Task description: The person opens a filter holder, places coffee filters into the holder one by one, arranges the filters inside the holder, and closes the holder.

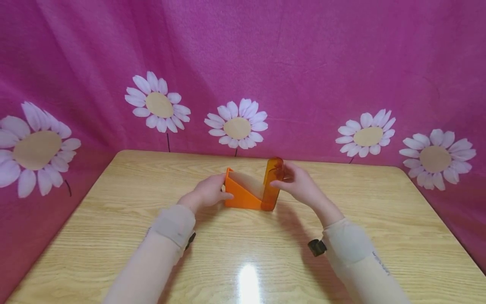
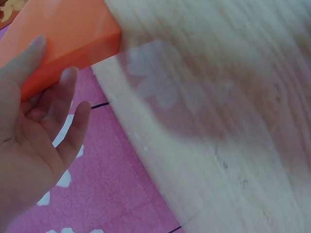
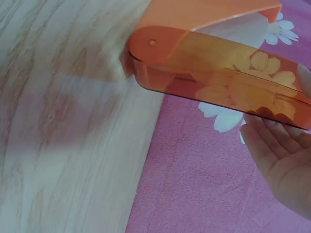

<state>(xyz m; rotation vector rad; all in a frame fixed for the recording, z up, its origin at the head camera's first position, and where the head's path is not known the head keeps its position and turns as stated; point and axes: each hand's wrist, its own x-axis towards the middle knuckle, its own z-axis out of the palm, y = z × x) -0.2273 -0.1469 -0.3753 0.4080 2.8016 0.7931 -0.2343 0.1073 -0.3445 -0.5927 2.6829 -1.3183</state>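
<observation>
An orange plastic box [image 1: 243, 197] with a slanted top edge stands on the wooden table. At its right end, a see-through amber lid [image 1: 271, 188] is swung upright; the right wrist view shows it joined to the box by a round pivot. Something pale [image 1: 248, 182] shows in the box's mouth; what it is, I cannot tell. My left hand [image 1: 208, 192] grips the box's left end, thumb on the near side and fingers behind. My right hand [image 1: 301, 185] holds the lid near its top between thumb and fingers. The box hides some of my left fingertips in the head view.
The wooden table [image 1: 243, 240] reaches back to a magenta cloth [image 1: 288, 63] with large white flowers, which hangs behind and at both sides. A bright light reflection lies on the table's near part.
</observation>
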